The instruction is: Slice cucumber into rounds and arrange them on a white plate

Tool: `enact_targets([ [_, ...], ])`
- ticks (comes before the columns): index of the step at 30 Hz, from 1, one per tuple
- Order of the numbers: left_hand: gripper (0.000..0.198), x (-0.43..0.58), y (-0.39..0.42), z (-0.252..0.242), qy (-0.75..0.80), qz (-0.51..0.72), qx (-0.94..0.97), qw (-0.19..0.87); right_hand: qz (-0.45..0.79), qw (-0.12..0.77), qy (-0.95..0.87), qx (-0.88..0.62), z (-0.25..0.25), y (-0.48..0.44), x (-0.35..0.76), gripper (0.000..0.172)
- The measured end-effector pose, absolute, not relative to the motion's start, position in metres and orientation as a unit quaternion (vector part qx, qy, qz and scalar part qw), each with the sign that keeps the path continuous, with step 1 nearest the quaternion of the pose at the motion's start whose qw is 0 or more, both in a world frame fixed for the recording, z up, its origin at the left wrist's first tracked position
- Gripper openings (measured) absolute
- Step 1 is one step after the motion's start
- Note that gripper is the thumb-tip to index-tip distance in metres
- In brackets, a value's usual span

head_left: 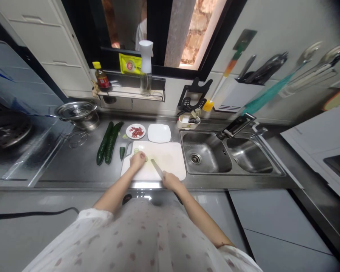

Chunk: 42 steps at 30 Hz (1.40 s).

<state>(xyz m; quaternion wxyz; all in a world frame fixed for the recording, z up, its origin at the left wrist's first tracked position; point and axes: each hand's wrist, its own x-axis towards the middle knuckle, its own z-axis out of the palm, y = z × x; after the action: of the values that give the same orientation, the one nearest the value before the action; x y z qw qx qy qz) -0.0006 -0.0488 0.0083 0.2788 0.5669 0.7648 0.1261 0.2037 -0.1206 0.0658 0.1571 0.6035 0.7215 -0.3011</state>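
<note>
Over the white cutting board [174,160] we have both hands at work, the two forearms slanting inward from the board's near side, elbows spread to the left and right of it. Our left hand [137,161] is over the board's left half, its wrist above the near-left part and its back turned up; the fingers are curled and drawn together, close to the cucumber slices [136,150] that lie on the board's left side, though at this size we cannot tell whether they pinch one. Our right hand [171,181] is at the board's near edge, right of its middle, fingers wrapped firmly around the handle of the knife [158,168]. From that fist the blade slants over the board, away from us and to the left, so that its tip points toward the left hand, with a visible gap between the two. Just left of the board, on the steel table [70,166], we see a short cucumber piece [122,153], and farther left two long dark-green cucumbers [108,142] side by side, lying lengthwise away from us. Just beyond the board's far edge are a round plate [128,132] of chopped red bits [137,132] and, to its right, a square white plate [159,133]. Right of the board is the double sink [207,151].
</note>
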Motion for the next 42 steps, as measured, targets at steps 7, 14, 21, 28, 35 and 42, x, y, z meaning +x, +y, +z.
enact_targets([
  [7,0.015,-0.027,-0.088,0.002,0.767,0.156,0.553,0.284,-0.305,0.161,0.726,0.594,0.067,-0.117,0.206,0.028],
  [14,0.016,-0.055,-0.108,-0.013,0.787,0.156,0.529,0.275,-0.303,0.159,0.729,0.593,0.064,-0.116,0.207,0.027],
  [21,0.018,-0.057,-0.109,-0.014,0.807,0.134,0.519,0.249,-0.301,0.155,0.732,0.591,0.061,-0.115,0.209,0.028],
  [28,0.019,-0.054,-0.111,-0.008,0.809,0.097,0.538,0.214,-0.303,0.157,0.730,0.593,0.063,-0.116,0.207,0.029],
  [35,0.020,-0.051,-0.112,-0.005,0.810,0.086,0.541,0.210,-0.303,0.147,0.730,0.595,0.062,-0.117,0.206,0.026],
  [42,0.017,-0.052,-0.116,-0.008,0.805,0.102,0.546,0.207,-0.324,-0.001,0.716,0.618,0.054,-0.110,0.228,0.021],
])
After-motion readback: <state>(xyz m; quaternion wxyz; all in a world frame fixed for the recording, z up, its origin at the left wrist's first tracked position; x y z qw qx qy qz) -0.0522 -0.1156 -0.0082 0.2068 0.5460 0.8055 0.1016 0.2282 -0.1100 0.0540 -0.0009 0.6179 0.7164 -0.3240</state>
